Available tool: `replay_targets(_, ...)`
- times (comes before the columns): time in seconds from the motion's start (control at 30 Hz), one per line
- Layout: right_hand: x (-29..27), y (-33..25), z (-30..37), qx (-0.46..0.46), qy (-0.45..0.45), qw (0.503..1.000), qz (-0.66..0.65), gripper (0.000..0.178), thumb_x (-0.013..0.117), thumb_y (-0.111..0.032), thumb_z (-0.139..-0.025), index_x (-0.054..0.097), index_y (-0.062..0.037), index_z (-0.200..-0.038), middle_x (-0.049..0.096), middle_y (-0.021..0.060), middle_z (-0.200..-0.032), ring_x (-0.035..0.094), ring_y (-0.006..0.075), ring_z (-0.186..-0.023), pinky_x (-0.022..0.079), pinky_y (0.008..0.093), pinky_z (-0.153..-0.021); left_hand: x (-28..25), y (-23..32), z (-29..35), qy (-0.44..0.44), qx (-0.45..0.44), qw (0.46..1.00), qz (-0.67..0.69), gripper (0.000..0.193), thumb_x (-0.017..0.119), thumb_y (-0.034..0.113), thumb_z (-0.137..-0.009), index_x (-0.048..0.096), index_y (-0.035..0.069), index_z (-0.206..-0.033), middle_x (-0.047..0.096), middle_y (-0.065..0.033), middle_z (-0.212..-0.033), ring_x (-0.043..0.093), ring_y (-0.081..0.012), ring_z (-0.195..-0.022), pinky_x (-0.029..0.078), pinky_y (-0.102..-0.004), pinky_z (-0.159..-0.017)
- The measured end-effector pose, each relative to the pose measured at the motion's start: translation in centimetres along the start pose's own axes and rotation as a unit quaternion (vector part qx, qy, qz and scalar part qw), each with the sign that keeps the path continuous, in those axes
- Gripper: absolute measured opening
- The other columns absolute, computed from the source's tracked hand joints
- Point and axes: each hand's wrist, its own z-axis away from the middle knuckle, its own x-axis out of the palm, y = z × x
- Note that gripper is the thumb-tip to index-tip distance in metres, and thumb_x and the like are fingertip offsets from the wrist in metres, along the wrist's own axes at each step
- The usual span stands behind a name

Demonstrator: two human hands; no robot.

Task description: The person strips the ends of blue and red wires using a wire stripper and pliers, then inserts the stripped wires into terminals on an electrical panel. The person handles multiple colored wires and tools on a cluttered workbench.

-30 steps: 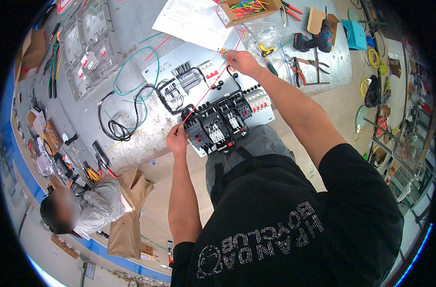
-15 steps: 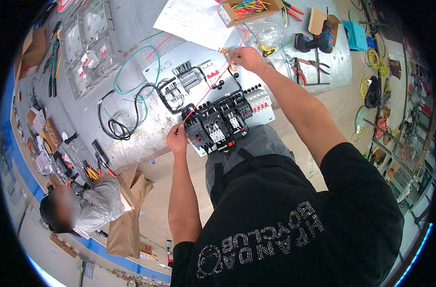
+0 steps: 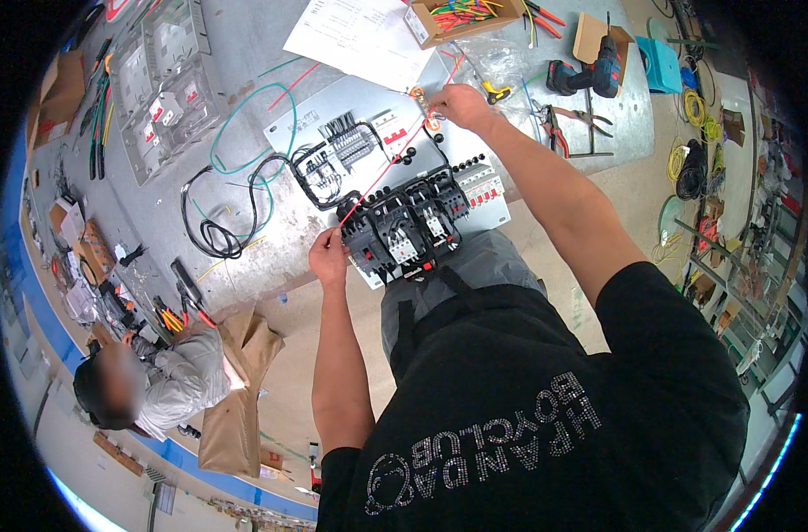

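A thin red wire runs taut on a diagonal over a metal mounting plate. Its lower left end is pinched in the fingers of my left hand, beside the black contactors at the plate's near edge. Farther up and to the right, my right hand grips the same wire near the plate's far right side, and more red wire extends beyond it. The plate also carries a terminal block, a breaker with red switches and a row of small breakers. My fingertips are partly hidden.
Left of the plate lie coiled black cable and a grey enclosure. Paper sheets, a box of coloured wires, pliers and a cordless drill occupy the far side. Another person is at lower left.
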Motion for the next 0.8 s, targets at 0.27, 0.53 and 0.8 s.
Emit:
replay_targets(0.27,-1.6,-0.6,0.5,0.006,-0.021,1.000,-0.021,0.020,0.066,-0.024,-0.087,0.078,-0.0213,-0.102,0.072,0.0126,-0.096,0.068,0.0340,-0.099,0.053,0.0448,-0.090,0.1,0.1,0.0,0.002,-0.012,1.000,0.007,0.024,0.069,0.019,-0.095,0.073,-0.001,-0.107,0.064,-0.0038,-0.071,0.059,-0.0096,-0.057,0.053,-0.0256,-0.053)
replay_targets(0.53,-1.9,-0.8,0.5,0.005,-0.031,1.000,-0.002,0.020,0.066,-0.025,-0.087,0.078,-0.0219,-0.103,0.071,0.0130,-0.099,0.067,0.0337,-0.100,0.053,0.0445,-0.090,0.1,-0.2,-0.2,0.001,-0.012,1.000,0.017,0.022,0.068,0.017,-0.095,0.073,-0.001,-0.107,0.063,-0.0036,-0.072,0.060,-0.0094,-0.058,0.054,-0.0256,-0.053)
replay_targets(0.8,-2.2,-0.8,0.4,-0.010,-0.044,0.999,-0.005,0.021,0.067,-0.029,-0.087,0.078,-0.0226,-0.104,0.072,0.0118,-0.099,0.067,0.0330,-0.100,0.053,0.0454,-0.091,0.1,0.1,0.1,0.005,-0.004,1.000,0.016,0.024,0.068,0.019,-0.095,0.073,-0.002,-0.107,0.063,-0.0037,-0.072,0.060,-0.0095,-0.058,0.054,-0.0255,-0.054)
